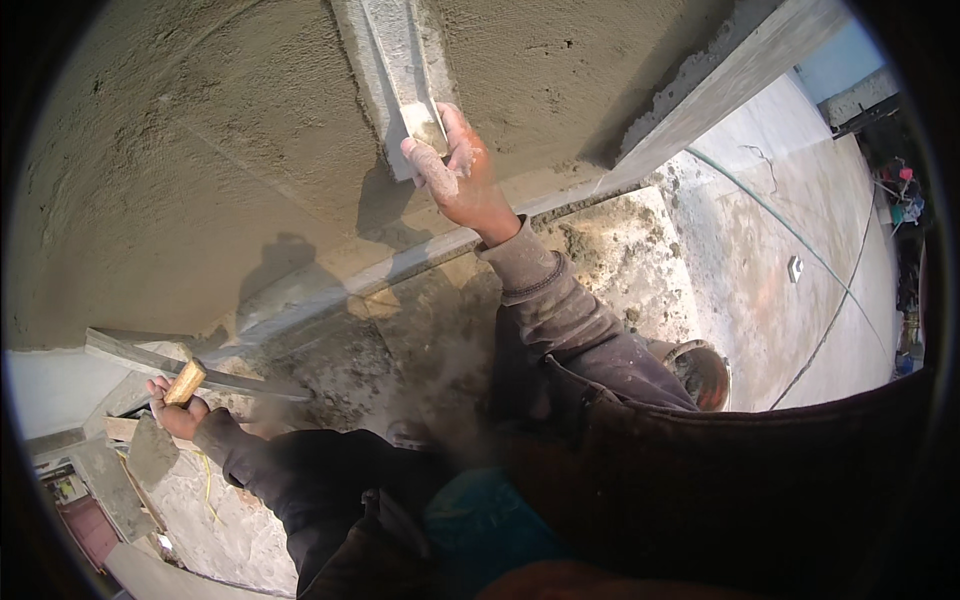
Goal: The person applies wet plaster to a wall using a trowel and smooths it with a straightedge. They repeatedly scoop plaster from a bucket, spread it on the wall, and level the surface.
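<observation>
At the wet plaster wall (250,120), my right hand (460,178) is raised and closed around the pale, block-like end of a long grey plastering float (388,150). The float has raised ridges along its length; its flat side lies on the plaster and its far end runs out of the top of the picture. Low on the left, my left hand (180,418) is closed around the wooden handle of a trowel (186,382). What looks like its grey, mortar-covered blade (152,450) shows below the hand, partly hidden by the fingers.
A long board (200,370) lies beside my left hand at the wall's foot. Mortar crumbs cover floor sheets (640,250). A bucket (700,375) stands by my right forearm. A projecting wall edge (720,95) is at the right; a green hose (770,208) crosses the floor.
</observation>
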A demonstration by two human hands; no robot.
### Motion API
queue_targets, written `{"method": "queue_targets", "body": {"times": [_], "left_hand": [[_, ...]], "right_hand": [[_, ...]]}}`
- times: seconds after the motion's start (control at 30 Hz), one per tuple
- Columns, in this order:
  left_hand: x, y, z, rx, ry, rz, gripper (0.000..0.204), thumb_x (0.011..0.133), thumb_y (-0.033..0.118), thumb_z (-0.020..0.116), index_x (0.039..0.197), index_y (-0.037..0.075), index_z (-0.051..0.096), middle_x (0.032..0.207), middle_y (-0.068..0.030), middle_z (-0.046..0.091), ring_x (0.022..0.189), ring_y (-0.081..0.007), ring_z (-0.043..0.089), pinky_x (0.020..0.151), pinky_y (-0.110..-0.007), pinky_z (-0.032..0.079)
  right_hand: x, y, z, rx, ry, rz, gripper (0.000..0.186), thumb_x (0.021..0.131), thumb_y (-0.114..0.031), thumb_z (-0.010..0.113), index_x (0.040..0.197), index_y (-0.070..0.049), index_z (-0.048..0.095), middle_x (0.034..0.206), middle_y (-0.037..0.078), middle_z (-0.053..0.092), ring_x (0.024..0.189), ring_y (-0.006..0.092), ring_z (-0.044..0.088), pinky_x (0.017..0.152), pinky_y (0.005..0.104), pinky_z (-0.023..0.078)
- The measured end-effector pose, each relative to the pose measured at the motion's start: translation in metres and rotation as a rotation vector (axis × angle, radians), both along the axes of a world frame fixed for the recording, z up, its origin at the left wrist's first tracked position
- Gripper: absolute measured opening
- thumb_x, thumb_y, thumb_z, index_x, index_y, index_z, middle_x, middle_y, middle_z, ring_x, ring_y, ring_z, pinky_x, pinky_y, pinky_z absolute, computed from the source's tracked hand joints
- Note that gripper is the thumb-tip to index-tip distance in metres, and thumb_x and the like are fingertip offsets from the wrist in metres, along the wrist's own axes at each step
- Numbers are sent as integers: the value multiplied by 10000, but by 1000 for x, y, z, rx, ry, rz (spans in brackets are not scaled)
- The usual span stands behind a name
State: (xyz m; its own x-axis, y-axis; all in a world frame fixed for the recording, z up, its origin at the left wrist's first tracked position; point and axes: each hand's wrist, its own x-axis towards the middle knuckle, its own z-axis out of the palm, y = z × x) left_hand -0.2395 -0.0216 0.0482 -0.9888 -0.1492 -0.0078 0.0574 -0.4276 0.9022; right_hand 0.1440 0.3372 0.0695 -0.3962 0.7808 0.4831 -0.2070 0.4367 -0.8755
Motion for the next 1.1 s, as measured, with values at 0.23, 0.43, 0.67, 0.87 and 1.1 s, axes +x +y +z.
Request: {"method": "queue_targets", "body": {"times": [0.23, 0.43, 0.67, 0.87, 1.1], "left_hand": [[-36, -35, -22, 7, 40, -20, 479, 978, 85, 524, 1435, -44, 463, 1342, -178, 561, 1234, -246, 553, 1008, -379, 471], [-45, -66, -32, 60, 27, -28, 457, 955, 12, 576, 1392, -76, 476, 1367, -128, 558, 1209, -231, 575, 1031, -393, 466], [-41, -41, -27, 81, 7, -29, 418, 965, 44, 562, 1378, -16, 533, 1320, -112, 593, 1159, -215, 589, 984, -366, 492], [-62, -70, -40, 89, -5, -33, 397, 948, 25, 611, 1335, -46, 561, 1232, -135, 624, 1081, -234, 615, 941, -363, 526], [-63, -79, -31, 24, 6, -33, 406, 969, 32, 556, 1363, -60, 530, 1211, -177, 635, 1073, -242, 639, 947, -385, 528]], "right_hand": [[91, 69, -8, -113, 83, -23, 308, 963, -217, 611, 1166, 11, 564, 766, 42, 595, 620, 92, 551, 592, 263, 478], [131, 79, -8, -198, 171, -67, 275, 976, -183, 587, 1183, -8, 539, 738, 1, 520, 640, 93, 507, 614, 263, 464], [-47, -28, -44, -104, -8, 219, 446, 973, -250, 613, 1286, 42, 487, 1094, 177, 581, 943, 275, 595, 836, 377, 474], [-17, 6, -34, -131, -12, 109, 408, 965, -249, 628, 1246, 27, 521, 1029, 145, 610, 909, 208, 609, 752, 331, 493], [100, 84, -34, -166, -85, -67, 340, 939, -222, 640, 1175, 13, 574, 786, 33, 611, 708, 119, 587, 649, 278, 487]]}}
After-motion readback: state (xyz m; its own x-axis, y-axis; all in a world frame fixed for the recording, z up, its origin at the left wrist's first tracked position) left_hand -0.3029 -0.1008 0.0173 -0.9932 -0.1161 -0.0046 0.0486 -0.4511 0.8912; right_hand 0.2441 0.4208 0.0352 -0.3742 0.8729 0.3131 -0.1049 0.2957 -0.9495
